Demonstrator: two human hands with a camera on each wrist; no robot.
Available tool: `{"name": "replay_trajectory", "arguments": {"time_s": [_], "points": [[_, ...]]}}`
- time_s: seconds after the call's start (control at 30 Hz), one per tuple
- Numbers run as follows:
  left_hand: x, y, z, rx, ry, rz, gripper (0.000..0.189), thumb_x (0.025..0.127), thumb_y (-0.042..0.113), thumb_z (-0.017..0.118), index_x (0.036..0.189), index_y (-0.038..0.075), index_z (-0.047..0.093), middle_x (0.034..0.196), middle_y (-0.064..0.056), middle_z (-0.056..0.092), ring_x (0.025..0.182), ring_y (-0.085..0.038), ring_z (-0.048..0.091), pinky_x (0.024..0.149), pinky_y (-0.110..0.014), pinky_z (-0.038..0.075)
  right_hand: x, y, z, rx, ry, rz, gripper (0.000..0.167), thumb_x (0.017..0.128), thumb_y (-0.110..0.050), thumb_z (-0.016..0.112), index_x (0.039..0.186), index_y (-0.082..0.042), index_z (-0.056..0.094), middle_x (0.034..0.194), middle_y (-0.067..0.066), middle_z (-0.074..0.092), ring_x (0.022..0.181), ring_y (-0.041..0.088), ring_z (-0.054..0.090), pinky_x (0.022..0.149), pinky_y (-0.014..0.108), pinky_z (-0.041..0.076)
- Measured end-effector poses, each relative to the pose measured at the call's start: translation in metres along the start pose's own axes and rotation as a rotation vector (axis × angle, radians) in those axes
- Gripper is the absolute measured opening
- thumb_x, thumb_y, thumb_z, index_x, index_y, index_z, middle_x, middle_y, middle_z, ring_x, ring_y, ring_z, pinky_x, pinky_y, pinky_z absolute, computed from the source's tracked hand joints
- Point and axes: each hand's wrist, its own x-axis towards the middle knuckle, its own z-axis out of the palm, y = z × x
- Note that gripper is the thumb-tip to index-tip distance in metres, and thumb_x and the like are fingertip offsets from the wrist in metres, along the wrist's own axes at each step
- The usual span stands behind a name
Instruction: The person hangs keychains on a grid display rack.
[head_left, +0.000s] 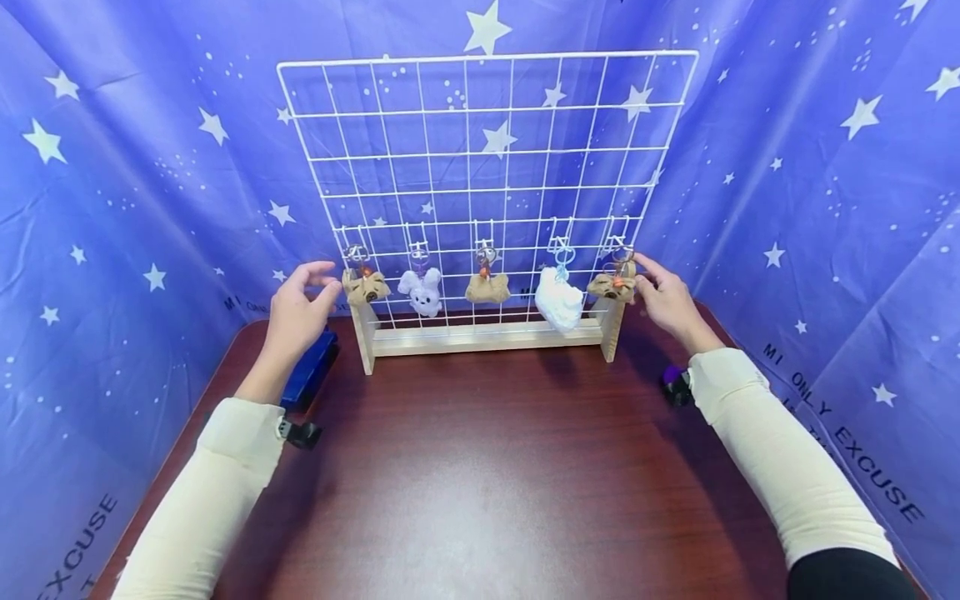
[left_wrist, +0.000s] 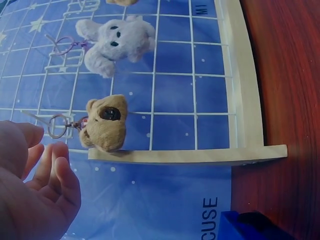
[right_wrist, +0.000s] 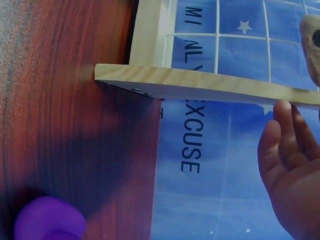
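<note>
A white wire grid rack [head_left: 489,108] stands on a wooden base [head_left: 487,340] at the back of the table. Plush keychains hang on its hooks: a brown bear [head_left: 366,287] at the left end, a white bunny [head_left: 422,292], a tan plush [head_left: 487,288], a fluffy white plush [head_left: 559,300] and a brown bear [head_left: 613,287] at the right end. Beside the left bear, my left hand [head_left: 302,307] is raised with loosely bent fingers and holds nothing. My right hand [head_left: 666,302] is at the right wooden side panel [right_wrist: 210,82], fingertips close to it; whether they touch, I cannot tell.
A blue object [head_left: 311,371] lies on the table behind the left wrist. Something purple [right_wrist: 50,220] shows near the right wrist camera. Blue star-printed cloth [head_left: 150,208] surrounds the dark red wooden table [head_left: 480,467].
</note>
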Motion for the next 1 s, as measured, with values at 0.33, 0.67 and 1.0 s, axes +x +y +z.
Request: {"name": "replay_trajectory", "arguments": {"time_s": [0.33, 0.67, 1.0], "points": [[-0.008, 0.008, -0.001, -0.005, -0.047, 0.089, 0.038, 0.101, 0.025, 0.062, 0.137, 0.014, 0.061, 0.114, -0.012, 0.073, 0.067, 0.007, 0.058, 0.054, -0.019, 0.047, -0.005, -0.007, -0.013, 0.061, -0.039, 0.024, 0.053, 0.110, -0.021, 0.037, 0.161, -0.009, 0.027, 0.139, 0.030, 0.058, 0.081, 0.003, 0.065, 0.063, 0.024, 0.057], [-0.018, 0.028, 0.001, 0.018, -0.054, 0.219, 0.036, 0.101, 0.020, 0.061, 0.136, 0.013, 0.063, 0.117, -0.014, 0.072, 0.088, -0.021, 0.068, 0.068, -0.027, 0.050, -0.023, -0.028, -0.024, -0.017, 0.113, -0.025, 0.040, 0.107, -0.031, 0.047, 0.136, -0.005, 0.059, 0.123, 0.016, 0.068, 0.080, -0.009, 0.056, 0.066, 0.013, 0.049], [-0.032, 0.046, 0.014, 0.046, -0.217, 0.360, 0.043, 0.098, 0.013, 0.065, 0.140, 0.005, 0.058, 0.128, -0.020, 0.066, 0.104, -0.035, 0.069, 0.086, -0.049, 0.056, -0.051, -0.057, -0.014, -0.094, 0.161, -0.214, 0.023, 0.104, -0.023, 0.056, 0.111, -0.010, 0.074, 0.085, -0.003, 0.069, 0.071, 0.000, 0.054, 0.064, 0.017, 0.042]]}}
